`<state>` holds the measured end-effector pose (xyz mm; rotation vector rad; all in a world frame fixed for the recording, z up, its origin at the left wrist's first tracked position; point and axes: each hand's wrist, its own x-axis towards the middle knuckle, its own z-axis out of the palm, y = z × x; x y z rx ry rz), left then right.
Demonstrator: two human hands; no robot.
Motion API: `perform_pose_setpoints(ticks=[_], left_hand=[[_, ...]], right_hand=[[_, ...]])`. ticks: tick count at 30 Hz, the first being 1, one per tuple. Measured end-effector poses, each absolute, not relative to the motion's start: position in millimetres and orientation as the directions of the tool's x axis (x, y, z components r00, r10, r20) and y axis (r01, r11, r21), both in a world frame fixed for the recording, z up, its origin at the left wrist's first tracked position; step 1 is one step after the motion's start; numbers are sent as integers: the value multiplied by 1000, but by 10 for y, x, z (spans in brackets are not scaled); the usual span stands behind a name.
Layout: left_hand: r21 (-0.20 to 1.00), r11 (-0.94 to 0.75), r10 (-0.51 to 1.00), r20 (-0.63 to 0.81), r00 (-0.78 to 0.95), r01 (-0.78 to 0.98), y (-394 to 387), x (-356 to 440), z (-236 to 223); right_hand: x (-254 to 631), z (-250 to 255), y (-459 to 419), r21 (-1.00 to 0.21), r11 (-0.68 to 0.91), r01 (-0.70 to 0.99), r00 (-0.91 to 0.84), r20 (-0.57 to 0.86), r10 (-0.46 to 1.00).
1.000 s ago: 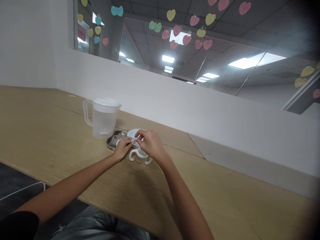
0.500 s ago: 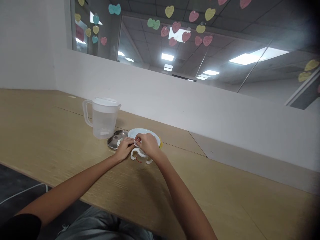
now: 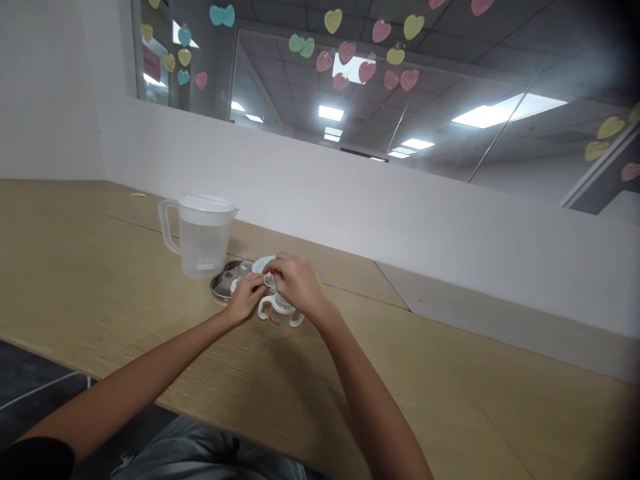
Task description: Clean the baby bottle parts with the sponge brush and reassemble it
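Presently, my right hand, fingertips closed, pinches a small clear plastic piece, apart from the upright clear white-handled bottle just nearer; my half-curled left hand's hold is unclear.

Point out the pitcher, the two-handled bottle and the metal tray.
Pitcher point(image 3: 204, 241), head view: front of its body.
Two-handled bottle point(image 3: 277, 323), head view: its clear body.
Metal tray point(image 3: 223, 285), head view: bare floor.
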<state>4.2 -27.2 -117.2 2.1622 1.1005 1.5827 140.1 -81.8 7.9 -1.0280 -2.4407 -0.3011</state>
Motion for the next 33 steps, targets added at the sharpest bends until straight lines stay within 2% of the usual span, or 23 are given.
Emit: perform_pose_setpoints(ticks=[8, 19, 26, 30, 33], left_hand=[[551, -707, 628, 777, 35, 443, -198, 52, -1186], [578, -675, 672, 738, 58, 459, -214, 53, -1197], [549, -663, 683, 723, 109, 509, -217, 65, -1216], [544, -626, 695, 714, 83, 559, -184, 64, -1069], [471, -562, 725, 676, 131, 680, -86, 36, -846]], right_hand=[[1398, 262, -1085, 11, 744, 668, -592, 614, 522], [1475, 409, -1282, 10, 771, 637, -553, 702, 448], [1546, 636, -1503, -32, 849, 528, -439, 845, 305], [1712, 693, -1360, -48, 791, 610, -370, 866, 338], [1853, 672, -1139, -85, 671, 737, -272, 870, 410]])
